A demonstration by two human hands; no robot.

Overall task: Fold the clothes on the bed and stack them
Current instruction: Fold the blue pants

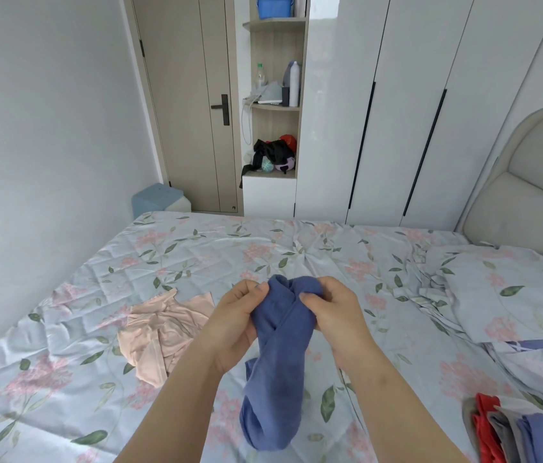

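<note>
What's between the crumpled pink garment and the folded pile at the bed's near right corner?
Head view: the left hand and right hand holding blue socks, over the floral sheet.

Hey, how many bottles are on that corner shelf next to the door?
3, all on the middle shelf: a clear green-capped plastic bottle at left, a tall white plastic bottle at right, a blue-grey plastic bottle behind it. More may be hidden.

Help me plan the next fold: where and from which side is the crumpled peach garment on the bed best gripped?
Likely the peach garment's far edge: two flat corners stick out there, clear of the bunched middle. Come from above with the left hand, which is on its side, once it lets go of the blue socks.
</note>
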